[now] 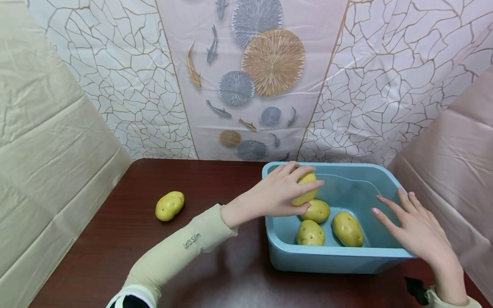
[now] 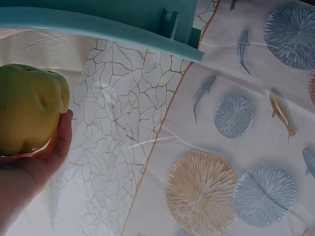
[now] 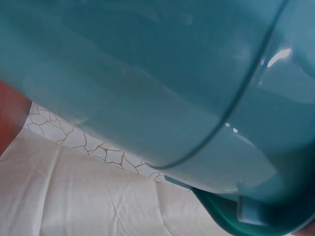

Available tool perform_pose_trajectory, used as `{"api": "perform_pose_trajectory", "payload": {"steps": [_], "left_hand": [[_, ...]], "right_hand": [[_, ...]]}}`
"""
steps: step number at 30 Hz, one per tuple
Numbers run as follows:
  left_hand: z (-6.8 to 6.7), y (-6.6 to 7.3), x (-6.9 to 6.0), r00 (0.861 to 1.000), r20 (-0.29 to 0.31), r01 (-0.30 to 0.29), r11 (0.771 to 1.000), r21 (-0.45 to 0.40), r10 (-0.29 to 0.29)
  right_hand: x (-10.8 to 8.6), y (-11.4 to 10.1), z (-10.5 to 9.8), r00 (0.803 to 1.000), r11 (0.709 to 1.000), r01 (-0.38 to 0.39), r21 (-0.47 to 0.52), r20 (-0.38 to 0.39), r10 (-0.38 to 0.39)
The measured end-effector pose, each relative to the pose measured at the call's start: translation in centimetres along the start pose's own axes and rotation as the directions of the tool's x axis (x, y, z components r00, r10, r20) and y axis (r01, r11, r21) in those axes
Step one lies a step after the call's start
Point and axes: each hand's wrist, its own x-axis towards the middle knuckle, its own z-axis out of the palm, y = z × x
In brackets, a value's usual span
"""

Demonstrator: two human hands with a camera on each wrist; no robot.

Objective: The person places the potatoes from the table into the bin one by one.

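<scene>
My left hand grips a yellow-green potato above the left part of a blue plastic bin. In the left wrist view the same potato rests against the fingers, with the bin's rim beyond. Inside the bin lie three more potatoes: one partly hidden below the held one, another near the front wall, and a third potato toward the middle. At the bin's right side is my right hand, its fingers extended over the rim and holding nothing.
A single potato lies on the dark brown table at the left. Patterned cloth hangs behind the table, with plain cloth along the left side and more cloth close by the bin's right end.
</scene>
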Motion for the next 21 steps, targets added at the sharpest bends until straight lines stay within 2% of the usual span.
{"api": "perform_pose_trajectory", "payload": {"steps": [21], "left_hand": [[0.7, -1.0, 1.8, 0.999, 0.034, -0.016, 0.994, 0.11, 0.012]], "right_hand": [[0.1, -0.1, 0.2, 1.0, 1.0, -0.014, -0.014, -0.001, 0.014]]}}
